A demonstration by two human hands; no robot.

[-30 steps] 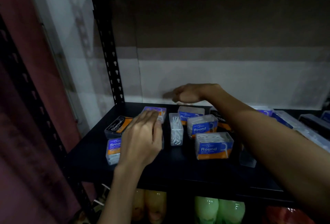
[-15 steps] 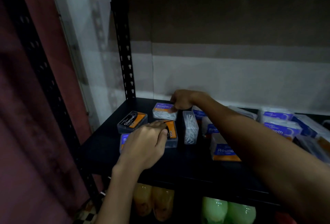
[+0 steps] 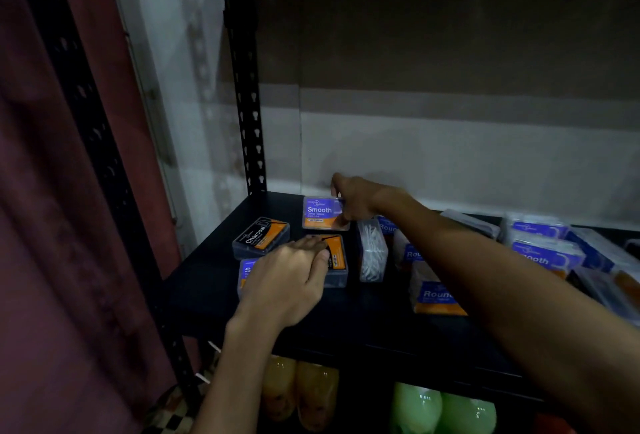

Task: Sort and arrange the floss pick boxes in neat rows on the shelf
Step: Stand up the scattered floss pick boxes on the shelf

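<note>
Floss pick boxes lie scattered on a black shelf (image 3: pixel 346 322). My right hand (image 3: pixel 356 201) reaches to the back and grips a purple and orange Smooth box (image 3: pixel 320 213) by its right edge, tilting its label toward me. My left hand (image 3: pixel 287 281) rests on a dark charcoal box with an orange stripe (image 3: pixel 336 260), fingers curled over its left edge. It also covers most of a second Smooth box (image 3: pixel 245 272). A Charcoal box (image 3: pixel 260 238) lies at the far left. A clear box of white picks (image 3: pixel 372 253) stands on edge beside Round boxes (image 3: pixel 434 298).
More blue and clear boxes (image 3: pixel 540 246) crowd the shelf's right side. A perforated black upright (image 3: pixel 247 122) stands at the back left corner, with a pale wall behind. Orange bottles (image 3: pixel 298 392) and green bottles (image 3: pixel 440 409) sit on the shelf below. A dark red curtain hangs at left.
My right hand came down from above the back of the shelf, took the rear Smooth box and tipped it up. My left hand shifted slightly onto the charcoal box.
</note>
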